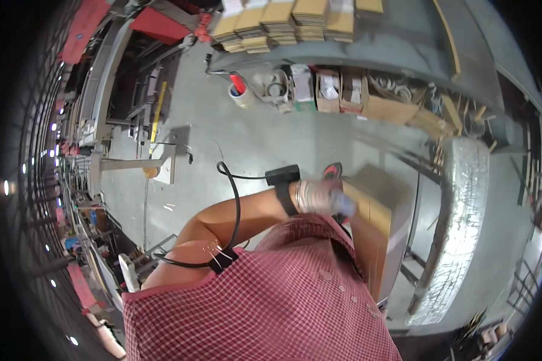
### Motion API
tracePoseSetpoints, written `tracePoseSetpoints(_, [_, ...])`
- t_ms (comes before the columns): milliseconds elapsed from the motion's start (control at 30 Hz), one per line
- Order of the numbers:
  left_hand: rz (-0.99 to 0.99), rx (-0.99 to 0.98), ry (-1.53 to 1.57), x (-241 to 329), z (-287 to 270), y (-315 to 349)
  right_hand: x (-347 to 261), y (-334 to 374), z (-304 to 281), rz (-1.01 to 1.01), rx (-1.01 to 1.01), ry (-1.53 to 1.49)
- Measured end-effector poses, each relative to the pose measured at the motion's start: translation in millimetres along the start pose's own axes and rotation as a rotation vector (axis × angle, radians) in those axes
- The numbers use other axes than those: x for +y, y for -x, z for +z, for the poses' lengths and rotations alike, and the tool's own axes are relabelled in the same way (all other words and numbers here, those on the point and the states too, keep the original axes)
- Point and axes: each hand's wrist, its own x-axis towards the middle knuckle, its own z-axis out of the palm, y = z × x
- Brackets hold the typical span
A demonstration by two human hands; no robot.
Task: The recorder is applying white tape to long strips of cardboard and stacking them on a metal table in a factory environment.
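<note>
My left arm reaches across the front of my checked red apron, with a black strap and small black device (283, 175) at the wrist. My left hand (322, 198) wears a pale striped glove with blue fingers. Motion blurs those fingers, so their grip is unclear. They lie at the near left edge of a tall brown cardboard box (370, 240), which stands close against my right side; whether they touch it cannot be made out. My right arm and hand do not show, and the box's lower part is partly hidden by the apron.
A long silvery wrapped bundle (454, 222) lies right of the box. Ahead is a grey bench (379, 54) with stacked cardboard sheets (277, 21). Below it stand open cartons (391, 110) and a white bucket (242, 96). A metal frame (132, 163) stands at left.
</note>
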Motion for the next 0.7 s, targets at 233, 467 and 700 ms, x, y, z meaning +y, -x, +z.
tracePoseSetpoints(233, [0.307, -0.417, 0.410, 67.2, 102.7, -9.4, -54.0, -13.6, -8.9, -0.203, 0.067, -0.067])
tracePoseSetpoints(467, [0.306, -0.437, 0.133, 95.8, 113.9, -0.8, -68.6, -14.5, -31.7, -0.263, 0.120, -0.096])
tracePoseSetpoints(700, [0.221, -0.309, 0.160, 103.6, 99.9, 2.3, -98.6, -29.0, -48.6, -0.278, 0.151, -0.127])
